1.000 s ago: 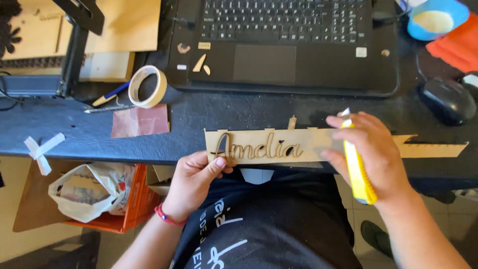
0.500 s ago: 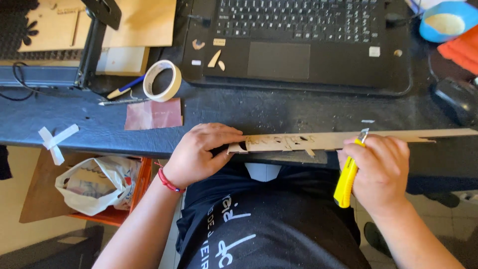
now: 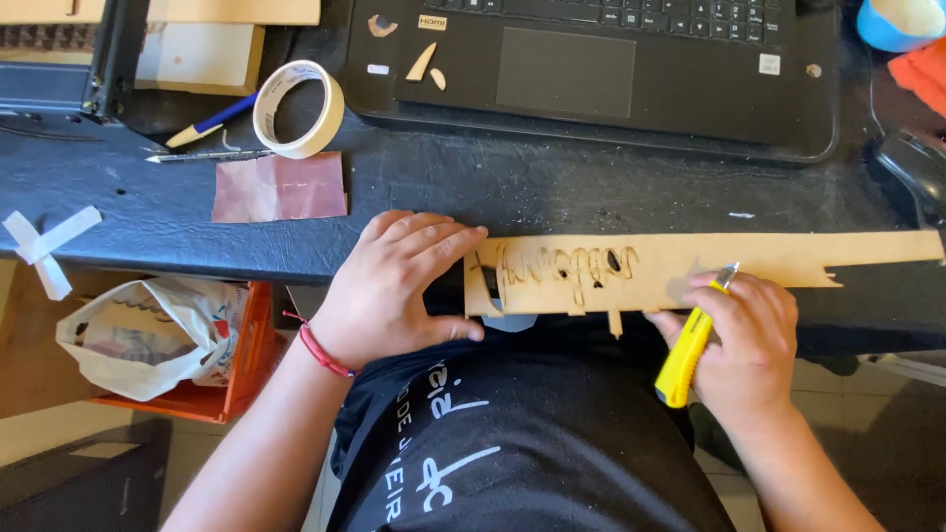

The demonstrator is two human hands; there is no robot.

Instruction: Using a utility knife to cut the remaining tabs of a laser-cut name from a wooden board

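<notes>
A single camera worn on the person's head looks steeply down over the chest and lap at the near edge of the dark surface (image 3: 552,187), close enough that both forearms enter from the bottom of the frame and the black shirt fills the lower middle. It faces away from the body toward the far edge, where the front half of a laptop (image 3: 591,69) is cut off at the top. At lower left the view drops past the near edge to the floor; with only one view, no part of the scene is shared.
</notes>
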